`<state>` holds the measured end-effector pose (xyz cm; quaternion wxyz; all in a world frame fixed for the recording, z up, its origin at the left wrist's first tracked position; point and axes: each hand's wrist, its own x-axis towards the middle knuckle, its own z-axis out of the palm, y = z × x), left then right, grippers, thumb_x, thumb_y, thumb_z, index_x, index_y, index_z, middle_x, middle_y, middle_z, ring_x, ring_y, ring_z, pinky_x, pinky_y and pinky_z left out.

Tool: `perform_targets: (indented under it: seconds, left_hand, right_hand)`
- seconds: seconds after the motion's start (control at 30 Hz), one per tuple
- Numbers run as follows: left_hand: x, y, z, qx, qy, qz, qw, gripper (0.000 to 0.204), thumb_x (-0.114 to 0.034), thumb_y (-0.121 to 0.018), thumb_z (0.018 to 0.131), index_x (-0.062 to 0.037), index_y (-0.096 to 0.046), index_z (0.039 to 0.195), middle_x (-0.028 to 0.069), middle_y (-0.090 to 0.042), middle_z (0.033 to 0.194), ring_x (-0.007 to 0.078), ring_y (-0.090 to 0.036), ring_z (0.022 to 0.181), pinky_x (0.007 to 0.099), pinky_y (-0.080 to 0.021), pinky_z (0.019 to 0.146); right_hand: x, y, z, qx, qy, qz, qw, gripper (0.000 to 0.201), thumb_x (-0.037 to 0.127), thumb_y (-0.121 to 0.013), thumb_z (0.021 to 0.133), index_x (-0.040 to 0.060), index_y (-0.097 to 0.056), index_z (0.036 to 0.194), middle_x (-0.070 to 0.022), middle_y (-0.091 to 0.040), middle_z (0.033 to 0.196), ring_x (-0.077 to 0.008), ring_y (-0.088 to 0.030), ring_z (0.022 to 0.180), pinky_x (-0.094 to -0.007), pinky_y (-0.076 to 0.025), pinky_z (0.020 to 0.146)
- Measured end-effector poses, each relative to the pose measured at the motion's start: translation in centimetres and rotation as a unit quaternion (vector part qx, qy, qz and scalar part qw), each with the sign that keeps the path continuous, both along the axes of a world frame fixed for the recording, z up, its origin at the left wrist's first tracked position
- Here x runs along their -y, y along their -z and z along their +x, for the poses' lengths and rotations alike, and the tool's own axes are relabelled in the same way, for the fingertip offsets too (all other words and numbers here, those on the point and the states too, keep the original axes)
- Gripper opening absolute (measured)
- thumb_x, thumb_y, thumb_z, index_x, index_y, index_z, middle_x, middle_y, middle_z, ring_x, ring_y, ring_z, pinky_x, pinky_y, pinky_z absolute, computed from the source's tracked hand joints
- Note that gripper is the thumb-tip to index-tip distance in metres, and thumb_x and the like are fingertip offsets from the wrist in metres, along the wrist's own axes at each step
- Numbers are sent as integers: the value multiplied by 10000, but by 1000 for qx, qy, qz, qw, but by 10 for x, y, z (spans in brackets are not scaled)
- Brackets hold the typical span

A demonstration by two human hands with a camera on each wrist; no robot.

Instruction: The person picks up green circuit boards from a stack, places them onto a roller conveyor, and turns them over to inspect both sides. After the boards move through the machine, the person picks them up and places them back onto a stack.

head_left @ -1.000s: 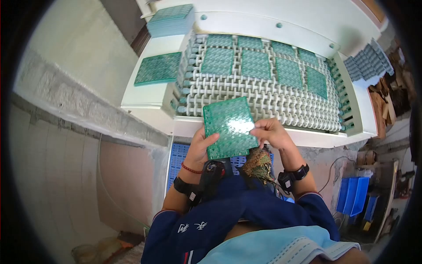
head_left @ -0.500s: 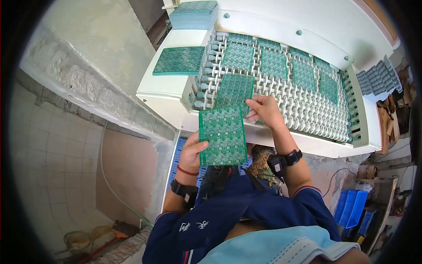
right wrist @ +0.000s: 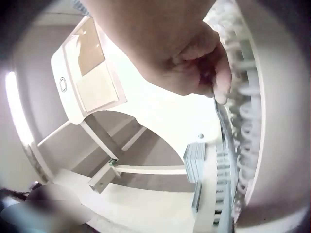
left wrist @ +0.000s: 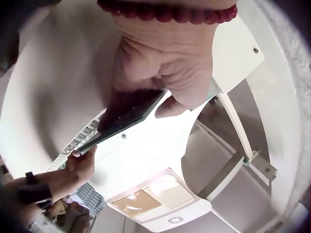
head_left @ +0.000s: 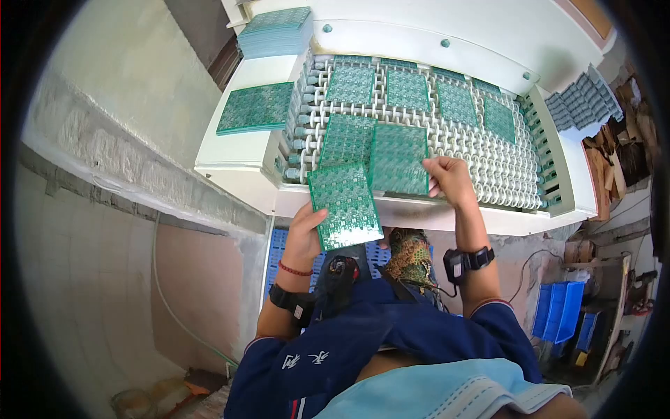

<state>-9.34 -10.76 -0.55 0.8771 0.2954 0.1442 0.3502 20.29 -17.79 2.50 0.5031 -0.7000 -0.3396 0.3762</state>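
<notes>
My left hand [head_left: 303, 230] grips a green circuit board [head_left: 345, 206] by its left side, thumb on top, in front of the roller conveyor. In the left wrist view this board [left wrist: 127, 122] shows edge-on below the fingers. My right hand [head_left: 450, 180] pinches the right edge of a second circuit board [head_left: 400, 158], over the front rollers. Close beside it, a third board [head_left: 347, 136] lies on the rollers, its near end hidden by the board in my left hand. In the right wrist view the fingertips [right wrist: 222, 94] meet at a thin board edge.
White rollers [head_left: 495, 164] fill the machine bed, with a row of circuit boards [head_left: 407, 89] farther back. On the left ledge are a low stack of boards [head_left: 255, 107] and a taller stack [head_left: 275, 33]. Grey ridged racks [head_left: 583, 98] stand at right; blue bins [head_left: 558, 311] sit lower right.
A board was laid on the left front rollers and released. My right hand has since moved another board to its right, while the left hand keeps hold. The boards on the rollers have shifted backward.
</notes>
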Motion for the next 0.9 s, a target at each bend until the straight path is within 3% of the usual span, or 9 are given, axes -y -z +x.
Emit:
perform_targets:
  seconds: [0.13,0.3,0.4,0.47,0.53,0.57,0.63,0.7,0.9]
  left_hand:
    - [2,11,-8,-12,-5,-6,1000,503,-42,-479,814,120,-379,1279,235,-527,1218,293,-557,1096,393,-451,948]
    - [4,12,-11,-31,-2,14,999,433,-37,-516,843,82,-433,1251,181,-563,1181,239,-589,1029,348,-479,894]
    - [3,3,7,-28,-1,14,1000,390,-41,-538,863,62,-461,1231,150,-583,1155,210,-602,994,322,-495,862]
    - [4,1,24,-32,0,17,999,373,-45,-543,872,58,-468,1222,144,-587,1145,205,-605,985,323,-502,852]
    - [4,1,40,-36,14,30,999,360,-49,-545,878,56,-472,1215,138,-590,1135,203,-604,983,329,-504,848]
    - [5,3,45,-34,26,33,999,364,-50,-538,880,60,-465,1219,150,-586,1139,215,-605,988,343,-508,847]
    - [6,5,56,-32,49,40,997,372,-53,-525,883,69,-452,1227,172,-577,1147,238,-606,998,370,-515,844]
    - [8,0,58,-44,32,37,998,369,-48,-528,883,62,-454,1227,163,-580,1139,227,-606,987,357,-512,843]
    - [9,-1,31,-56,-3,27,998,340,-25,-516,881,57,-475,1208,148,-593,1116,210,-614,955,341,-514,827]
  right_hand:
    - [10,-7,45,185,53,-56,980,287,207,-627,859,-54,-656,741,-59,-583,564,-145,-554,394,-243,-464,375]
    - [53,-16,107,223,125,-72,964,256,199,-642,837,-53,-686,845,-58,-586,569,-127,-577,494,-266,-465,425]
    - [72,-12,101,460,168,-63,870,244,216,-655,834,-22,-697,865,-69,-639,632,-137,-601,572,-285,-495,534]
    - [73,-13,75,343,139,-6,929,265,257,-684,819,5,-700,898,-76,-675,720,-137,-616,644,-292,-497,613]
    - [68,-9,32,181,21,36,983,384,324,-712,799,-21,-669,962,-75,-674,778,-119,-620,668,-261,-495,577]
    - [66,-8,5,33,-27,50,998,378,316,-717,798,-22,-661,959,-74,-665,763,-105,-613,648,-236,-497,538]
    - [61,3,-27,-56,-134,32,989,261,208,-694,824,-17,-652,949,-58,-650,750,-94,-607,597,-210,-499,463]
    - [63,0,-25,-135,-110,24,984,205,171,-663,846,-24,-655,911,-47,-641,734,-94,-598,580,-218,-501,455]
    - [107,5,110,95,170,84,977,241,217,-622,866,-16,-664,909,1,-568,659,-67,-505,479,-207,-453,429]
